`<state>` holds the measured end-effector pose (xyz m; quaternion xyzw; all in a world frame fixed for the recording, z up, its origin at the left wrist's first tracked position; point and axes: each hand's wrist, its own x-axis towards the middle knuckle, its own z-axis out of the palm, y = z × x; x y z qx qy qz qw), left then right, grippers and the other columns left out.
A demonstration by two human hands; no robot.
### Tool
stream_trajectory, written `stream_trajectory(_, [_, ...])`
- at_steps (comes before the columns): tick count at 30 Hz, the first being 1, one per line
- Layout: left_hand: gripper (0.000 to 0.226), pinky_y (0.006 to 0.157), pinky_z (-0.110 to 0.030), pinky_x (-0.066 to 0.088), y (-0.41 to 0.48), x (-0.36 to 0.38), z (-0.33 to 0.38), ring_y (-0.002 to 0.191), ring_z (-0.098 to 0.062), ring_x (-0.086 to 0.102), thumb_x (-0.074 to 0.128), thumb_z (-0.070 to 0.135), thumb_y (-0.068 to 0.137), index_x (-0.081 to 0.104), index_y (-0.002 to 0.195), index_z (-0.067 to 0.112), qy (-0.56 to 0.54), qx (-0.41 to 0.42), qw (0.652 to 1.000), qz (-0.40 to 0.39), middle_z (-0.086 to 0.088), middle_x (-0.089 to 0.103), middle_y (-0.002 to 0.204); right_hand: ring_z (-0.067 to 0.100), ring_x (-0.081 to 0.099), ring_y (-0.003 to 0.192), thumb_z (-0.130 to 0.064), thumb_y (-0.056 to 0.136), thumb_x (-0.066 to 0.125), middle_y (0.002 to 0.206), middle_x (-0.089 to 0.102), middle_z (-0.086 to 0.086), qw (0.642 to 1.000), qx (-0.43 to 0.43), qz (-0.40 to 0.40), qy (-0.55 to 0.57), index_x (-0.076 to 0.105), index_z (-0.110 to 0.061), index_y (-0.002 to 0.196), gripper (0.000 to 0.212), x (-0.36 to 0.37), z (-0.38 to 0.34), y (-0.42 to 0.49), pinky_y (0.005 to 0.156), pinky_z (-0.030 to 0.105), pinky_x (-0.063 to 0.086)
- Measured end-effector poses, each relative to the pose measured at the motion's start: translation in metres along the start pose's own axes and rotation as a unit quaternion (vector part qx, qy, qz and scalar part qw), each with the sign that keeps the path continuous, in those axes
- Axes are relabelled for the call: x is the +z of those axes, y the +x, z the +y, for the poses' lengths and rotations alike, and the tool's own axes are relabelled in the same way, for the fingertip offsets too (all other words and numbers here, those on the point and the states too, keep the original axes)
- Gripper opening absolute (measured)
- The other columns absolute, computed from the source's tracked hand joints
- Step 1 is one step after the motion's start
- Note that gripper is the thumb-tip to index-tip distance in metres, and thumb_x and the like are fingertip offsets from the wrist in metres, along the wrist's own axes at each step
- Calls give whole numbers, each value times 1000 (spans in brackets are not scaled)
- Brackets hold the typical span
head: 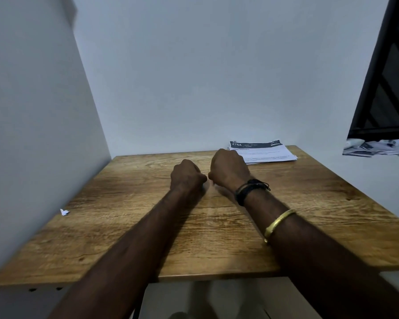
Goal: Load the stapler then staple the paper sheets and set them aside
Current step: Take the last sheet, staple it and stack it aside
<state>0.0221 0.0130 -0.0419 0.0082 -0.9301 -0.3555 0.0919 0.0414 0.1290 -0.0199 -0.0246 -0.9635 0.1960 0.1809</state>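
Observation:
Both my hands rest as closed fists side by side on the middle of the wooden table. My left hand and my right hand almost touch at the thumbs, and nothing shows in either one. A stack of printed paper sheets with a dark header band lies at the table's far right, just behind my right hand. No stapler is in view.
A small white paper scrap lies near the table's left edge by the left wall. A dark metal frame with crumpled printed paper under it hangs at the upper right. White walls close in behind and on the left.

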Motion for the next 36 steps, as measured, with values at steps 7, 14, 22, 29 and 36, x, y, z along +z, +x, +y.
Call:
stream_trajectory(7, [17, 73, -27, 52, 3, 4, -8, 89, -17, 69, 74, 22, 84, 80, 96, 12, -2, 24, 1000, 14, -7, 79, 102, 36, 67, 107, -9, 87, 64, 113, 68, 16, 1000, -7, 4, -3, 68, -10, 106, 20, 12, -9, 18, 76, 35, 51])
stream_trajectory(14, [33, 87, -27, 53, 7, 7, -8, 116, -22, 68, 74, 24, 87, 75, 117, 10, -13, 36, 999, 8, -9, 74, 122, 38, 65, 110, -9, 89, 61, 115, 68, 18, 999, -23, -6, -24, 67, -7, 107, 19, 26, 1, 15, 83, 38, 54])
stream_trajectory(22, [33, 98, -32, 54, 9, 5, -11, 118, -22, 67, 66, 27, 92, 75, 120, 12, 19, 66, 998, 0, -9, 73, 127, 34, 67, 106, -22, 87, 72, 110, 71, 14, 1000, -23, -6, -11, 72, -12, 105, 21, 26, 6, 13, 81, 35, 54])
stream_trajectory(29, [43, 115, -40, 40, 19, -4, -8, 140, -30, 47, 49, 30, 101, 59, 138, 11, 183, 190, 960, 96, -13, 57, 146, 34, 50, 130, -27, 101, 50, 140, 57, 13, 990, -87, 104, -30, 59, -13, 135, 38, 23, 7, 22, 103, 40, 42])
stream_trajectory(36, [65, 130, -49, 6, 31, -18, -3, 159, -33, -4, 27, 36, 108, 11, 161, 3, 200, 291, 903, 244, -19, 1, 170, 37, 19, 156, -36, 103, 50, 167, 18, 22, 950, -153, 270, -39, 28, -6, 159, 67, 13, 3, 32, 123, 52, 26])
